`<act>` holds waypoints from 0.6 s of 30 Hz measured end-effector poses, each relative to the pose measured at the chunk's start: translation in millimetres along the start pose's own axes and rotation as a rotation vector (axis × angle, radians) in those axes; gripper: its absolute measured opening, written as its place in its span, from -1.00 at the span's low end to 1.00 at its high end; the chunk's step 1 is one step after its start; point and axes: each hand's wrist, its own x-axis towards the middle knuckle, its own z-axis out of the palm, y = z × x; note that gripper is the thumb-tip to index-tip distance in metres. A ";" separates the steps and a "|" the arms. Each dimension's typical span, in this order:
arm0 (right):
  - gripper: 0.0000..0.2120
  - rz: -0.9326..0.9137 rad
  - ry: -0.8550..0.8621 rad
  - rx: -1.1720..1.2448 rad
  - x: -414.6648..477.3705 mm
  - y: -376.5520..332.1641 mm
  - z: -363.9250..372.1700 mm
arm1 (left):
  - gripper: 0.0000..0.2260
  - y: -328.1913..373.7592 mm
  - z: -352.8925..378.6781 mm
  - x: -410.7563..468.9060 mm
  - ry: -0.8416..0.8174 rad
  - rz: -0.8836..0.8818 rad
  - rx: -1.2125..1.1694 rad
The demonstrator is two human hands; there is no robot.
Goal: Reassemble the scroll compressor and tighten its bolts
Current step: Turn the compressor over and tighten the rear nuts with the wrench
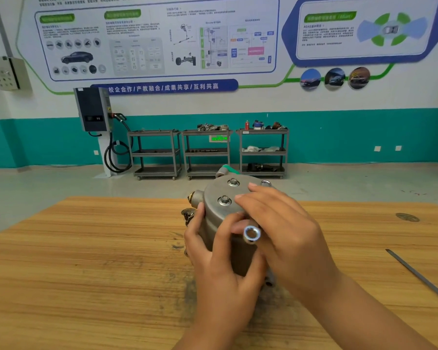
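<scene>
Bright, even indoor light fills the room and shadows are faint and soft. The socket [251, 234] and bolts [224, 200] throw small glints, while the compressor [213, 198] has a dull sheen. The right hand [283, 231] fingers [253, 198] smear with motion blur. Wide-angle distortion bows the far wall posters [149, 39] and the bench [86, 248] edges, and the poster text is soft.

An automotive training workshop: car-diagram wall posters [149, 39] across the top; dark wall-mounted charging unit [92, 109] centre-left; grey metal parts trolleys [206, 154] mid-frame.
</scene>
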 end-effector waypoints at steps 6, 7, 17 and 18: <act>-0.69 0.094 0.151 0.508 11.2 9.0 -18.3 | -0.69 -3.5 -11.8 11.4 0.027 -0.083 -0.090; -0.66 0.192 0.197 0.671 13.6 10.8 -22.0 | -0.69 -3.9 -14.1 13.5 0.027 -0.106 -0.110; -0.74 0.851 0.438 1.474 27.4 39.4 -34.6 | -0.80 -18.3 -36.9 33.9 -0.040 -0.284 -0.438; -0.73 0.864 0.425 1.500 26.7 38.6 -31.9 | -0.79 -18.8 -37.7 34.5 -0.053 -0.291 -0.463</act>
